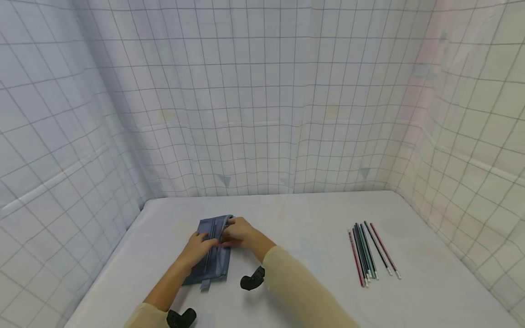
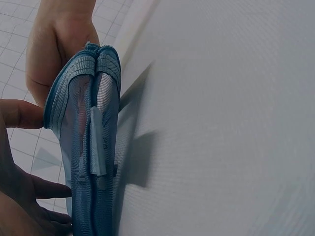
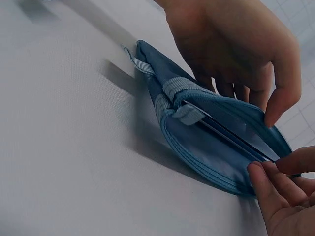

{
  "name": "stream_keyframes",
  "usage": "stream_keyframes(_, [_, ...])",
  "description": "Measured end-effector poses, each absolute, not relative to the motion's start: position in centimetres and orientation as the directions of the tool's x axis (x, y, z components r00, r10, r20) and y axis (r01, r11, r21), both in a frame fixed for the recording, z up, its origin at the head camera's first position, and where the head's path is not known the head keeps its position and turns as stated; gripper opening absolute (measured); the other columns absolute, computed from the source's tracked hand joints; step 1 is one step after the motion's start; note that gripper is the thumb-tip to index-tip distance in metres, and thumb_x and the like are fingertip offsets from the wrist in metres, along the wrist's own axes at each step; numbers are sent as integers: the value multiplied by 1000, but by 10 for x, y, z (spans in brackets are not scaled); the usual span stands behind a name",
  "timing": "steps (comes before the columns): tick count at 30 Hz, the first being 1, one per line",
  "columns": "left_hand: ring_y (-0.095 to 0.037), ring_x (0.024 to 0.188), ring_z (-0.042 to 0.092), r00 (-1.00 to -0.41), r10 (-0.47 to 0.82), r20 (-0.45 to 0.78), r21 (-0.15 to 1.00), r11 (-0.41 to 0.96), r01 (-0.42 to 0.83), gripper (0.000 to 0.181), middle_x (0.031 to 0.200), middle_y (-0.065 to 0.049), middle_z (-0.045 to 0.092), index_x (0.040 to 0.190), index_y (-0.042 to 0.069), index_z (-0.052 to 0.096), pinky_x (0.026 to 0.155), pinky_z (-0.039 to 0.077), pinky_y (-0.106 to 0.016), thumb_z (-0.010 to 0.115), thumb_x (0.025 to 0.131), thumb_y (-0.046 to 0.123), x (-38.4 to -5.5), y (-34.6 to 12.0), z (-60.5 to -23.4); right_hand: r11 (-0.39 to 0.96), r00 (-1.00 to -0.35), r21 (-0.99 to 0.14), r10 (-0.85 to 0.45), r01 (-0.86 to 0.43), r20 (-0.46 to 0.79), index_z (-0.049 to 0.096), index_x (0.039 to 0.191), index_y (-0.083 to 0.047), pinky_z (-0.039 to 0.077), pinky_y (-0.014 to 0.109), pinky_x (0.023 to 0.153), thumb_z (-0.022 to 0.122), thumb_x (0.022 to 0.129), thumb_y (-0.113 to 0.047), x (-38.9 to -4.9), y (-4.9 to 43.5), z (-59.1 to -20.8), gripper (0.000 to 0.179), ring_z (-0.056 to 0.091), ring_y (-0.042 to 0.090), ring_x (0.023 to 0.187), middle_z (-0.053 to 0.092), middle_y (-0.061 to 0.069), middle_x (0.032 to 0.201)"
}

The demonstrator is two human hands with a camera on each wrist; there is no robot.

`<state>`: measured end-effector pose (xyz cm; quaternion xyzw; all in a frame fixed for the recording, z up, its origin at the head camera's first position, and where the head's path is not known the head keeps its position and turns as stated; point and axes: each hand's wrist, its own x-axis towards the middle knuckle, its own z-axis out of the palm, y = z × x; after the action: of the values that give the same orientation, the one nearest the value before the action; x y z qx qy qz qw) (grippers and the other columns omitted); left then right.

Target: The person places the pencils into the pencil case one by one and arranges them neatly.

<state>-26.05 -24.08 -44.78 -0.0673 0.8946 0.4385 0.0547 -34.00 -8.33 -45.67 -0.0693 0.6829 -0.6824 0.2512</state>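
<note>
A flat blue zip pouch (image 1: 217,266) with mesh sides lies on the table, left of the middle. Its zip mouth gapes in the right wrist view, with narrow light and dark strips inside (image 3: 231,135). My left hand (image 1: 196,249) rests across the pouch, fingers spread on its face and thumb (image 2: 24,114) at the rim. The right hand (image 1: 241,232) pinches the pouch's edge at the mouth, thumb and fingertips together on the rim (image 3: 236,188). A light blue zip tab (image 3: 189,114) sticks out at the end of the opening.
Several pencils (image 1: 365,250), red and dark green with white ends, lie side by side on the right of the white table (image 1: 295,282). Black devices (image 1: 252,279) sit at both wrists. Grid-patterned white sheets (image 1: 262,114) hang at the back and both sides.
</note>
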Motion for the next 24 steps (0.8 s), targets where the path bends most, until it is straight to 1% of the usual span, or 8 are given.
stream_keyframes(5, [-62, 145, 13, -986, -71, -151, 774, 612, -163, 83, 160, -42, 9, 151, -16, 33, 113, 21, -73, 60, 92, 36, -259, -244, -448, 69, -866, -963, -425, 262, -266, 53, 146, 5, 61, 36, 74, 68, 91, 6, -341, -75, -452, 57, 72, 22, 84, 72, 13, 100])
stream_keyframes(9, [-62, 145, 13, -986, -74, -146, 774, 613, -161, 81, 160, -41, 10, 151, -16, 34, 113, 21, -73, 60, 93, 35, -257, -245, -449, 95, -856, -961, -437, 260, -275, 61, 137, 3, 61, 38, 77, 71, 93, 2, -340, -67, -447, 45, 73, 25, 92, 73, 13, 101])
stream_keyframes(14, [-63, 145, 13, -986, -85, -145, 766, 621, -166, 82, 160, -42, 9, 151, -16, 33, 112, 21, -74, 60, 93, 36, -256, -244, -449, 140, -846, -962, -457, 236, -274, 63, 136, 2, 61, 40, 78, 71, 95, -3, -340, -55, -439, 42, 74, 28, 97, 73, 12, 106])
stream_keyframes(19, [-64, 145, 14, -987, -89, -131, 771, 617, -158, 83, 160, -42, 9, 151, -17, 33, 112, 21, -74, 62, 92, 35, -257, -242, -450, 163, -849, -963, -457, 214, -266, 63, 136, 3, 61, 42, 79, 71, 95, -5, -341, -42, -435, 43, 74, 31, 99, 74, 13, 109])
stream_keyframes(24, [-64, 144, 14, -988, -92, -121, 763, 629, -152, 82, 160, -42, 8, 152, -13, 36, 112, 21, -74, 62, 92, 35, -259, -240, -453, 190, -854, -962, -450, 196, -263, 63, 136, 3, 61, 40, 76, 72, 93, -4, -341, -30, -433, 45, 75, 29, 96, 74, 12, 107])
